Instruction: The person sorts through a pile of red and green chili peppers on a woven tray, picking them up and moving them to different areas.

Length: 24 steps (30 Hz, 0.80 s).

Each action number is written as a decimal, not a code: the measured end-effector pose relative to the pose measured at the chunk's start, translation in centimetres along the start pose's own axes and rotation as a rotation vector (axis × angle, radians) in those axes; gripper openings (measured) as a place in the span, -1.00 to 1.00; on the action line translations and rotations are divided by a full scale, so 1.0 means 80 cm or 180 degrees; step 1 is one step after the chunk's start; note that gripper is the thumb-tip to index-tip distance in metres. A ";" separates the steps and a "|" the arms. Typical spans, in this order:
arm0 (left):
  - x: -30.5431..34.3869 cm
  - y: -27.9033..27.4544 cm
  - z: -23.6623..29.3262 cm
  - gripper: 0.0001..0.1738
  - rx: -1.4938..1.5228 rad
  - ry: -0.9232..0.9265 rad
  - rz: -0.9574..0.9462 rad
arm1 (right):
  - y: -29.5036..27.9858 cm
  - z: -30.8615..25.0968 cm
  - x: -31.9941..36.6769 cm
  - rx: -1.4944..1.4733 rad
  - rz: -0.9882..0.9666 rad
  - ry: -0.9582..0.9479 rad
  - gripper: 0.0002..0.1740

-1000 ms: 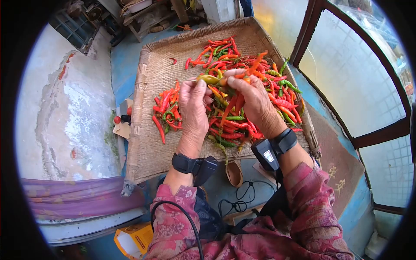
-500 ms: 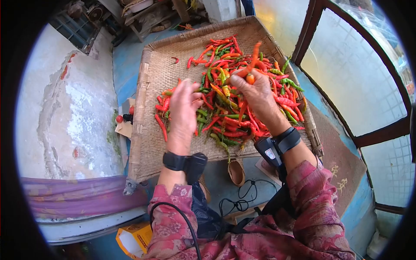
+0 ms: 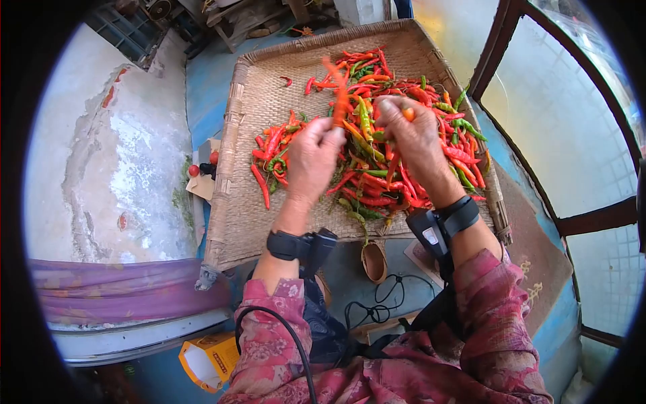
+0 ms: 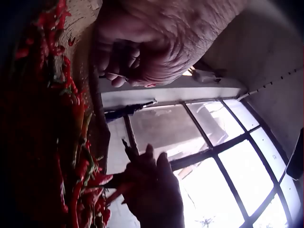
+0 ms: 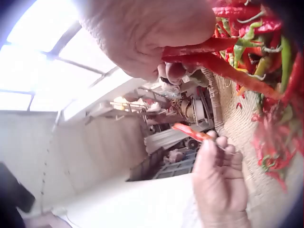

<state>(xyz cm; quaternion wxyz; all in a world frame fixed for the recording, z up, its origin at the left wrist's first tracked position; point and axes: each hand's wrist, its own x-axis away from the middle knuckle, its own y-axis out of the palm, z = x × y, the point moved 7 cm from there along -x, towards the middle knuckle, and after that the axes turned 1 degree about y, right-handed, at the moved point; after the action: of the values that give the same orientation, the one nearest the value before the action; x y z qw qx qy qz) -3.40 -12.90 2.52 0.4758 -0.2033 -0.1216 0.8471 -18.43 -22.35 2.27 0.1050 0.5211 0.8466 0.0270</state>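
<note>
My left hand (image 3: 313, 160) is raised over the woven tray (image 3: 264, 84), pinching an orange-red chili pepper (image 3: 340, 99) between thumb and fingers. The pepper points up and away, blurred in the head view. To its right, my right hand (image 3: 418, 145) grips several red and orange chili peppers (image 5: 228, 73), whose ends hang out beneath the palm in the right wrist view. The two hands are apart. Below them spreads a large heap of red chili peppers (image 3: 370, 200), with green and yellow ones mixed in.
A smaller pile of red peppers (image 3: 272, 145) lies at the tray's left. One curled pepper (image 3: 287, 81) sits alone near the back. A wall (image 3: 134, 155) stands on the left, framed window panes (image 3: 565, 128) on the right. A dark cable (image 3: 380, 306) lies on the floor.
The hands were together at a yellow-green pepper, then the left moved off left with fingers loose. Now it has come back and pinches an orange-red pepper. The right keeps holding its peppers.
</note>
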 end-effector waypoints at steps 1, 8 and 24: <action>-0.006 -0.017 -0.008 -0.66 -0.0143 -0.0210 0.0040 | -0.010 0.000 -0.003 -0.0316 0.0057 0.0058 -0.67; -0.015 -0.078 -0.030 -0.48 -0.2043 0.1024 0.1322 | -0.045 0.027 -0.016 -0.2265 0.0633 0.0664 -0.70; 0.005 0.031 -0.014 -0.78 0.2232 -0.0595 -0.0061 | 0.024 0.037 0.004 -0.2128 -0.0246 0.0990 -0.76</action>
<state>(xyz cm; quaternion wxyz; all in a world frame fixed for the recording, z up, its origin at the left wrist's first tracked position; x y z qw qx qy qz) -4.94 -13.80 0.46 0.5114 0.0516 0.1314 0.8477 -16.28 -21.36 -0.34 0.1404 0.4153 0.8159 0.3770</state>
